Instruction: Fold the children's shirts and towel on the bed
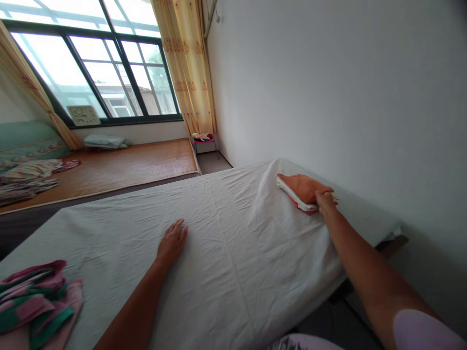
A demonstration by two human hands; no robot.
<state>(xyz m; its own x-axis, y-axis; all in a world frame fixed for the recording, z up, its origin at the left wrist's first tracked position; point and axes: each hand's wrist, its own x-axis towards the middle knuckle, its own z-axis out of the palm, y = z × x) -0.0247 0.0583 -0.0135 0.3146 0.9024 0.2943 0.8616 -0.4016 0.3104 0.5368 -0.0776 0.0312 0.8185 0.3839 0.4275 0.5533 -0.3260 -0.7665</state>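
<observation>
My left hand [172,241] lies flat and open on the white sheet [226,233] of the bed, fingers stretched forward, holding nothing. My right hand [324,201] reaches far to the right and grips the near edge of a small stack of folded cloths [302,189], orange on top with white and red layers below. The stack rests near the bed's far right corner. A crumpled pile of pink, green and maroon cloth [34,299] lies at the bed's near left.
A white wall [328,87] runs along the right of the bed. Beyond the bed is a wooden platform [120,167] with folded bedding, a clock [83,115] on the sill, a large window, yellow curtains [188,68] and a small pink stool [204,139].
</observation>
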